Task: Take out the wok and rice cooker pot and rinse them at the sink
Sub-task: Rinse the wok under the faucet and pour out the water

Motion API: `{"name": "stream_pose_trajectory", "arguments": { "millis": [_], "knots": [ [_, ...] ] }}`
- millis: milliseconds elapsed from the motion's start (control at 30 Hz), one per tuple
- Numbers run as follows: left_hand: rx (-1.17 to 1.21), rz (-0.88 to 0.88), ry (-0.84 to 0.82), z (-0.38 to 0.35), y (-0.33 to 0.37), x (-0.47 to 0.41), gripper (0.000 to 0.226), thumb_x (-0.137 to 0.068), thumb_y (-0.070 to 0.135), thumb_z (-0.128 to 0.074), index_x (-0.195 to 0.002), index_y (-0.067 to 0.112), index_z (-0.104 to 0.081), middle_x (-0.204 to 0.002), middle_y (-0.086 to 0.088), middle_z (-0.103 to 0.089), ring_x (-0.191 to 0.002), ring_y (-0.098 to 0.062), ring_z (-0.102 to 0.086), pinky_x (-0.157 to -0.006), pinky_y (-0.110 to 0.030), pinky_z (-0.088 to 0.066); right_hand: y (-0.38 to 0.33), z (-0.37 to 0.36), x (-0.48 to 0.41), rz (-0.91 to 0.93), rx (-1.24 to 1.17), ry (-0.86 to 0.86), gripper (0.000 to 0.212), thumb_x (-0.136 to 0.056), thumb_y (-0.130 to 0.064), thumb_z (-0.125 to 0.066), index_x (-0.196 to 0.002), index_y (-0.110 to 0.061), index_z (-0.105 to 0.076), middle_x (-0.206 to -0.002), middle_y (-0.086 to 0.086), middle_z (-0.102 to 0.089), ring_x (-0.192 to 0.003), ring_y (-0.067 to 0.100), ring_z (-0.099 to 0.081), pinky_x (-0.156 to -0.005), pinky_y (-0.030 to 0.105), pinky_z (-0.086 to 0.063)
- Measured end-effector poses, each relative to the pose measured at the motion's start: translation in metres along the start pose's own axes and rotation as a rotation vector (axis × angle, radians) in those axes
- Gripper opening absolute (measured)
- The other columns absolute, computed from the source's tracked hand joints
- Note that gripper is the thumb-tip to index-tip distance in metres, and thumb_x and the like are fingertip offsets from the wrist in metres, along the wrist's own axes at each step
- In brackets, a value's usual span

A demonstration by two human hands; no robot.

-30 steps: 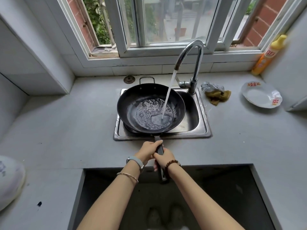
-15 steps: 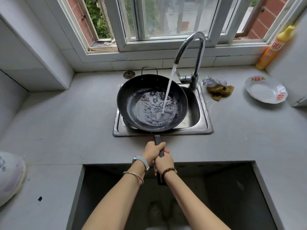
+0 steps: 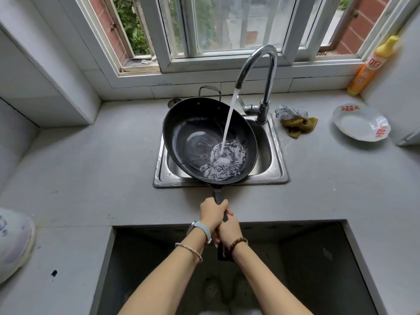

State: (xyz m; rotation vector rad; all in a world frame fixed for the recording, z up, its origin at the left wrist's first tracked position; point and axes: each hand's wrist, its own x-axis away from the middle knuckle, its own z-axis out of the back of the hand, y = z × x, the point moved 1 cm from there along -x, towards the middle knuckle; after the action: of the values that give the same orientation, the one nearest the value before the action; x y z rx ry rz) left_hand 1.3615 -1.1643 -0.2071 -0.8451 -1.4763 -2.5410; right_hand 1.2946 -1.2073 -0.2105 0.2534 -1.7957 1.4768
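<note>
At the bottom centre of the frame both forearms reach up over a dark rectangular opening (image 3: 295, 269) cut in the counter (image 3: 91, 178); its front edge runs just under the wrists. The right hand (image 3: 228, 233) is wrapped round the handle (image 3: 218, 194) nearest the viewer, and the left hand (image 3: 212, 212) clenches the same handle just ahead of it, the two touching, knuckles up. The left wrist carries a watch (image 3: 203, 229) and a thin bracelet, the right a bead bracelet.

A strip of bare counter lies between the hands and the sink (image 3: 276, 160) at frame centre. The wok (image 3: 200, 126) is held over the sink, tilted with its left rim raised above the sink's left edge and its right side low inside the basin. Water (image 3: 229, 119) from the tap (image 3: 269, 71) falls into it and pools at the lower right of the pan. The right part of the basin shows free beside the wok. The wok's far loop handle stands close to the back wall.

Wide bare counter stretches left of the sink; a white rounded thing (image 3: 13, 242) sits at the left edge of the frame. Right of the tap lie a scrubber (image 3: 289, 111) and a cloth (image 3: 300, 126), touching; further right is a plate (image 3: 356, 123), and a bottle (image 3: 372, 64) stands in the upper right corner. The window (image 3: 227, 30) fills the top.
</note>
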Motion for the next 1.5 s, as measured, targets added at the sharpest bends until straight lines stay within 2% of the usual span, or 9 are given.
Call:
{"name": "stream_pose_trajectory", "arguments": {
  "millis": [267, 500, 667, 767, 867, 1000, 1133, 1333, 1500],
  "knots": [
    [0.174, 0.075, -0.109, 0.006, -0.006, 0.003, 0.024, -0.091, 0.021, -0.059, -0.070, 0.011, -0.058, -0.064, -0.005, -0.071, -0.066, -0.017, -0.066, -0.076, -0.030, -0.055, -0.001, -0.006, 0.006, 0.052, 0.123, 0.051, 0.011, -0.088, -0.013, -0.049, -0.097, -0.014, -0.055, -0.049, 0.006, -0.053, -0.031, 0.017, -0.044, -0.036, 0.023, -0.037],
    [0.312, 0.116, -0.215, 0.020, -0.008, 0.007, 0.023, -0.096, 0.016, -0.056, -0.082, -0.002, -0.057, -0.056, -0.002, -0.068, -0.047, -0.006, -0.061, -0.052, -0.017, -0.049, -0.007, -0.014, 0.017, 0.083, 0.319, 0.139, 0.036, -0.085, -0.024, -0.059, -0.121, -0.026, -0.054, -0.094, 0.008, -0.070, -0.062, 0.021, -0.065, -0.051, 0.025, -0.048],
    [0.252, 0.100, -0.241, 0.021, -0.004, 0.009, 0.022, -0.094, 0.015, -0.057, -0.075, 0.004, -0.057, -0.068, -0.012, -0.067, -0.051, -0.008, -0.065, -0.057, -0.020, -0.053, -0.004, -0.015, 0.018, 0.015, 0.144, 0.105, 0.025, -0.087, -0.019, -0.052, -0.109, -0.029, -0.046, -0.070, 0.012, -0.062, -0.037, 0.017, -0.050, -0.038, 0.024, -0.041],
    [0.144, 0.080, -0.206, 0.017, -0.007, 0.001, 0.036, -0.073, 0.042, -0.067, -0.075, 0.006, -0.062, -0.081, -0.016, -0.072, -0.073, -0.024, -0.072, -0.080, -0.038, -0.058, -0.004, -0.013, 0.016, -0.007, 0.077, 0.083, 0.027, -0.089, -0.013, -0.048, -0.116, -0.016, -0.051, -0.056, 0.009, -0.054, -0.032, 0.016, -0.045, -0.036, 0.023, -0.038],
    [0.096, 0.086, -0.182, 0.010, -0.022, -0.016, 0.051, -0.056, 0.052, -0.063, -0.078, 0.006, -0.065, -0.081, -0.015, -0.074, -0.082, -0.030, -0.072, -0.085, -0.048, -0.056, -0.007, -0.010, 0.018, -0.017, 0.039, 0.066, 0.028, -0.090, -0.010, -0.045, -0.117, -0.011, -0.052, -0.050, 0.007, -0.050, -0.030, 0.015, -0.042, -0.035, 0.020, -0.034],
    [0.096, 0.077, -0.181, 0.014, 0.000, 0.001, 0.032, -0.072, 0.035, -0.065, -0.079, 0.004, -0.064, -0.081, -0.015, -0.074, -0.074, -0.025, -0.073, -0.082, -0.043, -0.058, -0.014, -0.006, 0.021, -0.016, 0.071, 0.042, 0.024, -0.091, -0.008, -0.046, -0.114, -0.010, -0.052, -0.054, 0.008, -0.051, -0.032, 0.014, -0.044, -0.035, 0.020, -0.036],
    [0.172, 0.083, -0.235, 0.014, 0.005, 0.004, 0.017, -0.092, 0.016, -0.058, -0.084, 0.001, -0.057, -0.082, -0.018, -0.068, -0.056, -0.011, -0.068, -0.063, -0.025, -0.055, -0.016, -0.008, 0.022, -0.017, 0.085, 0.052, 0.024, -0.091, -0.014, -0.049, -0.114, -0.011, -0.052, -0.055, 0.008, -0.054, -0.033, 0.014, -0.046, -0.035, 0.021, -0.037],
    [0.304, 0.096, -0.344, 0.005, 0.008, 0.005, 0.022, -0.096, 0.014, -0.055, -0.076, 0.005, -0.055, -0.055, -0.002, -0.067, -0.050, -0.007, -0.064, -0.055, -0.018, -0.051, -0.019, 0.000, 0.027, 0.017, 0.161, 0.175, 0.028, -0.086, -0.016, -0.051, -0.113, -0.024, -0.051, -0.070, 0.012, -0.064, -0.036, 0.016, -0.051, -0.037, 0.023, -0.042],
    [0.321, 0.091, -0.426, -0.008, 0.015, 0.007, 0.024, -0.096, 0.017, -0.055, -0.075, 0.007, -0.056, -0.057, 0.000, -0.068, -0.052, -0.006, -0.062, -0.058, -0.017, -0.051, -0.019, 0.011, 0.025, 0.034, 0.231, 0.261, 0.031, -0.082, -0.016, -0.051, -0.111, -0.026, -0.053, -0.082, 0.015, -0.068, -0.044, 0.024, -0.060, -0.040, 0.029, -0.049]
  ]
}}
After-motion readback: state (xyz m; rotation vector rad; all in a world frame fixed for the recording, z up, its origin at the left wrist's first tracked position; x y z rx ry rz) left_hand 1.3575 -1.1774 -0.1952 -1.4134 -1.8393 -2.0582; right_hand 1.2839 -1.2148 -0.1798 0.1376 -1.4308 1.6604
